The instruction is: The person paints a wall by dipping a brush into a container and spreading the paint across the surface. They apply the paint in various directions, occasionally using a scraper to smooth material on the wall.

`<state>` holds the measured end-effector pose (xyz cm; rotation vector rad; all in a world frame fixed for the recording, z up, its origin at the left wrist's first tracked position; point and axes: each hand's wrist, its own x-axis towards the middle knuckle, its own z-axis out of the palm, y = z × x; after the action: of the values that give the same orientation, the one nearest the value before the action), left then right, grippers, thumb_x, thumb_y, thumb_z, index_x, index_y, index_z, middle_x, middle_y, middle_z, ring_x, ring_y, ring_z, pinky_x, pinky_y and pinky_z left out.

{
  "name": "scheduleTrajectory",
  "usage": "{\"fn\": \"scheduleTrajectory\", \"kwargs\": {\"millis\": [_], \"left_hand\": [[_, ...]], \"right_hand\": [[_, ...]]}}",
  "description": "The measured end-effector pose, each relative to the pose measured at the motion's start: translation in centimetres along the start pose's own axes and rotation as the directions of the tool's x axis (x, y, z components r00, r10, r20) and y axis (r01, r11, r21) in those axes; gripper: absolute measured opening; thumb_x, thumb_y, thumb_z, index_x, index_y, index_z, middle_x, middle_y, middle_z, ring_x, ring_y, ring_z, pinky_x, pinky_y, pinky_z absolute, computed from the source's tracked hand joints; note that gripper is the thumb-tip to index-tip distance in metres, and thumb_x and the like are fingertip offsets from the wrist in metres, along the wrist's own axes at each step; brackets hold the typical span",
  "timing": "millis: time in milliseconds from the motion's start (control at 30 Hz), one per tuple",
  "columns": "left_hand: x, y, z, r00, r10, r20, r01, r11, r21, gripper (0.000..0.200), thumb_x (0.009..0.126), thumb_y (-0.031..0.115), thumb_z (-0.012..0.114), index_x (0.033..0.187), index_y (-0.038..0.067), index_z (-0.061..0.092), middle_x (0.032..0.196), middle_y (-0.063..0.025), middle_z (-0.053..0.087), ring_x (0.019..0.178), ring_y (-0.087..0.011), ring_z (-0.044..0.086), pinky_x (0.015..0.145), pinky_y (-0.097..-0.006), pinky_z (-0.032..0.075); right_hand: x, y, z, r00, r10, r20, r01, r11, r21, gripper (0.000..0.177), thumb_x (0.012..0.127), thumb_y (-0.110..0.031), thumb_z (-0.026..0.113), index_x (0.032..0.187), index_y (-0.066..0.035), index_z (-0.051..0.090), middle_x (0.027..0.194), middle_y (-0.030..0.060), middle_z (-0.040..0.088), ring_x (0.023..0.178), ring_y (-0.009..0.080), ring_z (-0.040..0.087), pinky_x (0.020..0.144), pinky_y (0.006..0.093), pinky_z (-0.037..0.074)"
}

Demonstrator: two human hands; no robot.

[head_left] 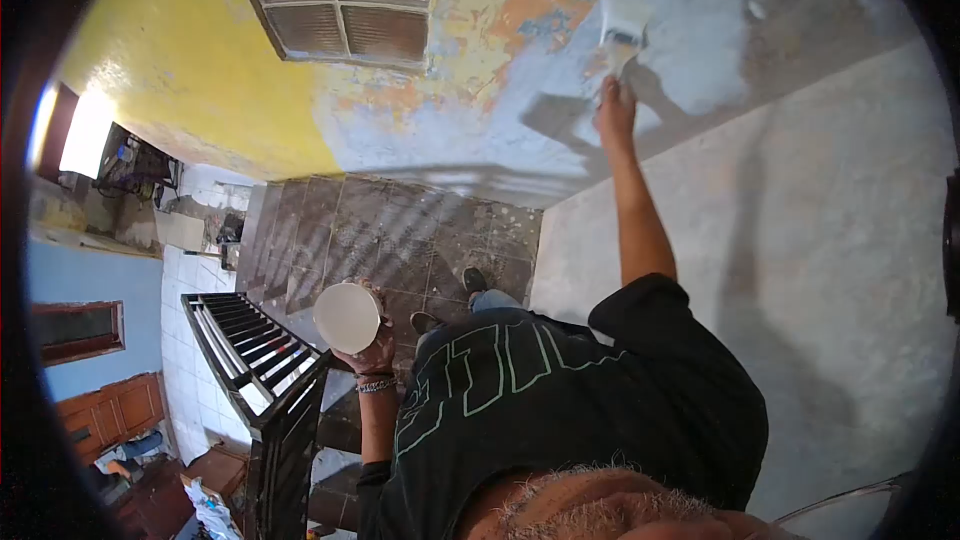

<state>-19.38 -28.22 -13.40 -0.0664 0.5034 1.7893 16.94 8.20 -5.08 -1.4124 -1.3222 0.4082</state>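
My right hand (pixel 616 112) is raised to the wall, its fingers wrapped round the handle of a wide brush or scraper (pixel 624 36). The tool's broad end lies against the patchy wall (pixel 560 90), where pale coating covers older yellow and orange paint. Low on the other side, my left hand (pixel 372 348) holds a round container (pixel 347 318) from beneath and beside. Its top looks like a smooth, pale, off-white surface. A bracelet circles my left wrist.
A dark metal railing (pixel 262 365) stands beside my left arm. Stained tiled steps (pixel 300 225) descend to the left. A window (pixel 345 0) is set in the yellow wall. A plain pale wall (pixel 800 240) rises on the right. Wooden furniture (pixel 112 415) stands below at left.
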Motion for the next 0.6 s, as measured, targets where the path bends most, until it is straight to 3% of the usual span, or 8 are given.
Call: {"fn": "scheduleTrajectory", "kwargs": {"millis": [100,167,400,467,500,533,567,600], "left_hand": [[-0.4,0.3,0.4,0.999,0.026,-0.025,-0.026,1.000,0.000,0.071,0.077,0.058,0.039,0.132,0.013,0.035,0.129,-0.0105,0.043,0.108,-0.0306,0.049,0.061,-0.0351,0.050],[-0.6,0.8,0.7,0.986,0.046,-0.160,-0.036,0.997,0.068,0.069,0.076,0.059,0.037,0.131,0.018,0.036,0.129,-0.0070,0.044,0.107,-0.0308,0.050,0.062,-0.0361,0.049],[-0.3,1.7,-1.1,0.996,0.039,0.076,-0.036,0.999,-0.032,0.065,0.081,0.048,0.048,0.129,0.007,0.035,0.124,-0.0152,0.045,0.108,-0.0346,0.048,0.070,-0.0430,0.054],[-0.7,1.4,-0.7,0.936,0.300,0.184,-0.317,0.489,0.812,0.065,0.078,0.048,0.051,0.128,0.008,0.037,0.122,-0.0150,0.046,0.108,-0.0348,0.048,0.068,-0.0423,0.054],[-0.8,1.4,-0.4,0.936,0.297,0.188,-0.318,0.488,0.813,0.065,0.078,0.048,0.051,0.128,0.008,0.037,0.122,-0.0150,0.046,0.108,-0.0348,0.048,0.068,-0.0423,0.054],[-0.8,1.4,0.1,0.984,0.150,0.096,-0.177,0.894,0.412,0.065,0.077,0.049,0.052,0.127,0.010,0.038,0.122,-0.0144,0.046,0.107,-0.0348,0.048,0.068,-0.0420,0.054],[-0.8,1.5,0.5,0.995,-0.032,0.095,0.043,0.991,-0.123,0.065,0.076,0.049,0.053,0.127,0.011,0.039,0.123,-0.0139,0.046,0.106,-0.0348,0.048,0.069,-0.0417,0.053],[-0.8,1.6,0.9,0.995,-0.039,0.097,0.051,0.992,-0.120,0.065,0.076,0.049,0.053,0.127,0.011,0.039,0.123,-0.0139,0.046,0.106,-0.0348,0.048,0.069,-0.0417,0.053]], "right_hand": [[-4.5,8.3,2.4,0.989,-0.147,-0.003,0.146,0.987,-0.067,0.030,0.089,-0.035,0.047,0.080,-0.007,0.048,0.056,-0.0008,0.041,0.038,0.0086,0.038,0.031,0.0253,0.029],[-7.0,9.8,2.6,0.966,0.228,0.123,-0.217,0.971,-0.100,0.030,0.089,-0.035,0.047,0.076,-0.007,0.047,0.054,-0.0009,0.041,0.036,0.0098,0.038,0.030,0.0257,0.030],[-13.3,7.3,1.3,0.654,0.674,0.343,-0.734,0.676,0.071,0.028,0.087,-0.033,0.049,0.071,-0.010,0.048,0.054,-0.0014,0.040,0.036,0.0100,0.036,0.031,0.0243,0.029],[-11.9,5.2,1.1,0.697,0.661,0.277,-0.706,0.699,0.109,0.026,0.086,-0.032,0.050,0.071,-0.011,0.049,0.055,-0.0016,0.041,0.037,0.0096,0.036,0.032,0.0241,0.028],[-10.7,3.9,0.9,0.735,0.645,0.207,-0.675,0.724,0.142,0.025,0.085,-0.032,0.052,0.070,-0.012,0.049,0.056,-0.0017,0.041,0.038,0.0093,0.037,0.032,0.0239,0.027],[-8.8,2.5,0.2,0.733,0.615,0.291,-0.676,0.705,0.214,0.024,0.085,-0.031,0.053,0.070,-0.013,0.049,0.055,-0.0022,0.041,0.038,0.0087,0.036,0.032,0.0238,0.026],[-6.8,0.6,-0.7,0.730,0.576,0.368,-0.678,0.678,0.284,0.023,0.084,-0.031,0.054,0.070,-0.014,0.050,0.055,-0.0026,0.041,0.038,0.0082,0.036,0.032,0.0236,0.026],[-5.5,-3.1,-1.4,0.740,0.576,0.348,-0.672,0.659,0.339,0.023,0.085,-0.031,0.054,0.071,-0.013,0.051,0.053,-0.0023,0.041,0.037,0.0091,0.035,0.033,0.0236,0.027]]}}
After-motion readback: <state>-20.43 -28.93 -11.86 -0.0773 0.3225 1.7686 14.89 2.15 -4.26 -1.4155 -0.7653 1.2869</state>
